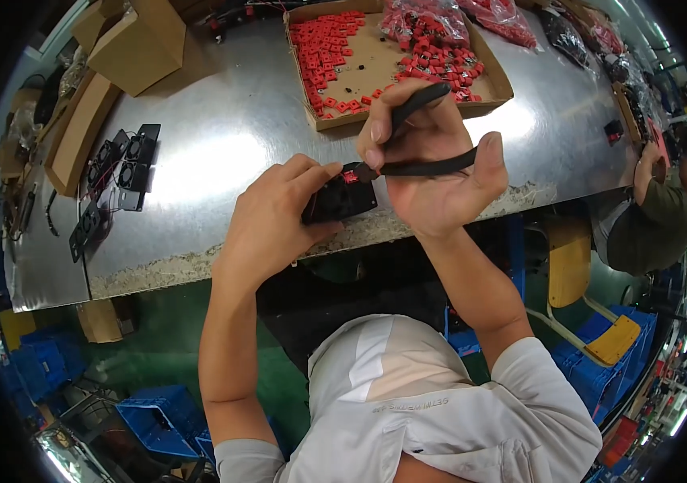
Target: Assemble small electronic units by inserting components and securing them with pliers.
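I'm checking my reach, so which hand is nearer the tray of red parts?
Right. Your right hand, holding a tool, is just this side of the tray, some fingers overlapping its near edge in view. Your left hand is farther off, lower left, holding a black part.

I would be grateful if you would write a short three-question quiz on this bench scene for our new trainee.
1. Multiple choice: what does the left hand hold?
A) a yellow chair
B) a black part
C) a blue crate

2. True or false, about the black-handled tool in the right hand: its two handles are pressed together.

3. Fill the gap: many small red pieces lie in an open tray made of ____.

Key:
1. B
2. False; the handles stand spread apart.
3. cardboard
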The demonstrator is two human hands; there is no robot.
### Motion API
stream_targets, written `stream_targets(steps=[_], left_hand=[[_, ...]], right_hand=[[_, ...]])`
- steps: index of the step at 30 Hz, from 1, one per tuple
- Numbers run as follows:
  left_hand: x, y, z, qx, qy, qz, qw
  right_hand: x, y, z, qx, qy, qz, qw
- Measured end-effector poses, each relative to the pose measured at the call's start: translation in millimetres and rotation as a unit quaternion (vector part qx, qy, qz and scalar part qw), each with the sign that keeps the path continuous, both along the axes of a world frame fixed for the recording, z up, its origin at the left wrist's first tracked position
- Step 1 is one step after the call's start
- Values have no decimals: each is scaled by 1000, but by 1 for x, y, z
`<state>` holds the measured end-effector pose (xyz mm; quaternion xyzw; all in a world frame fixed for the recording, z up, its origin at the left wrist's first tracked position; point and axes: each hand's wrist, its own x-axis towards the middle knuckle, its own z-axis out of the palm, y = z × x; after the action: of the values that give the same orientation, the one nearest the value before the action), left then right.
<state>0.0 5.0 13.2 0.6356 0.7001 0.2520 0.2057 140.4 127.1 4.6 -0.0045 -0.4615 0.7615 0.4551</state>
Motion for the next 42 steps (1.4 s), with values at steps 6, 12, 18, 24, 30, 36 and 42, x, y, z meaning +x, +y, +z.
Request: stream_targets(steps=[6,12,18,24,30,36,42], left_hand=[[1,0,-1,5,5,3,1000],[1,0,-1,1,10,5,1000],[1,-1,-1,-6,-1,8,1000],[0,-1,-2,-4,-9,7,1000],[2,0,-7,23,-11,2,1000],[3,-2,-5,49,-9,-4,999],[7,-10,-12,58,-11,-10,998]], right_hand=[[2,-1,-9,-33,21,-3,999],[1,-1,-10,-26,1,-25,999],[2,0,-10,-39,28,-8,999],[1,-2,-11,-38,8,-25,999],[0,-10,-13,-21,-12,-70,997],[-4,-13,-6,-20,-60,-95,994],[9,-28,-5,-59,-58,-103,991]])
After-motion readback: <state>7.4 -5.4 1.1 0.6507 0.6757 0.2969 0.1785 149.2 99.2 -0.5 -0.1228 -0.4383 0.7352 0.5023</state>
